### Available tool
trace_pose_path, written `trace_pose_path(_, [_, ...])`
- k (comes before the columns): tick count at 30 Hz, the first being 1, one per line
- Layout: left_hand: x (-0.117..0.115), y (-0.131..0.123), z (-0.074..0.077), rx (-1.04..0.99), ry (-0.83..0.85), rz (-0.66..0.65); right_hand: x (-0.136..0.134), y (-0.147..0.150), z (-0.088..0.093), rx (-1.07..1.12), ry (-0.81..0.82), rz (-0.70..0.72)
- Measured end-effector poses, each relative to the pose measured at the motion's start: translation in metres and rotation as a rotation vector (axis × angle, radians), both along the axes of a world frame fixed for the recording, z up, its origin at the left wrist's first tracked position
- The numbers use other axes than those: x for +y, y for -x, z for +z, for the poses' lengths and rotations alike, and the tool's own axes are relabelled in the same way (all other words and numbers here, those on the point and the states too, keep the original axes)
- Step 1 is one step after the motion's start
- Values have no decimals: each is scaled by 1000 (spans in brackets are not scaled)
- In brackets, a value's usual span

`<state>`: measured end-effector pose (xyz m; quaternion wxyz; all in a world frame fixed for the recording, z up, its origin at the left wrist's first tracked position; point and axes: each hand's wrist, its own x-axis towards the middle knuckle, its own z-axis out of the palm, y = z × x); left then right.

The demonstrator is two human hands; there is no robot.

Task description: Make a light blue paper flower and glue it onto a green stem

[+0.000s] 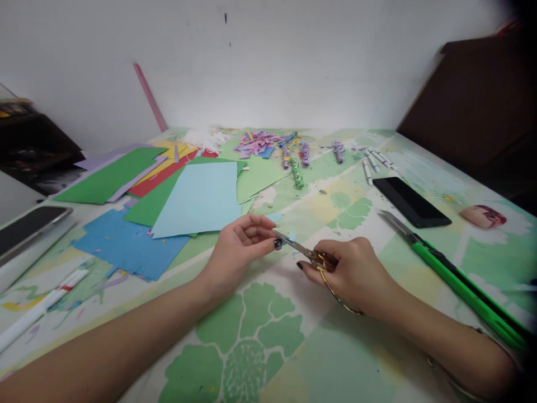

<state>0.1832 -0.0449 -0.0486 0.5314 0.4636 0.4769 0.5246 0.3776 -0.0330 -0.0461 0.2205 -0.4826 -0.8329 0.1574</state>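
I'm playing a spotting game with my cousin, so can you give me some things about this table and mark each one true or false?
1. The right hand holds scissors. True.
2. The left hand lies flat on the big light blue sheet. False: its fingers are bent, close to the scissors' tips.
3. The light blue sheet lies partly over green paper. True.
4. The green cutter has its blade tucked away. False: the blade sticks out.
5. All the little paper rolls are purple. False: one is a green roll.
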Motion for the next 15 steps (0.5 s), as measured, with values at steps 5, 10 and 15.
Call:
trace_pose_path(5, [1, 1, 0, 3, 8, -11, 1, 0, 0, -2, 1, -5])
trace_pose_path(10, [1, 2, -2, -13, -3, -6, 1, 0, 0, -5, -10, 3])
trace_pose_path(15, [1, 2, -2, -28, 7, -1, 1, -1, -1, -18, -24, 6])
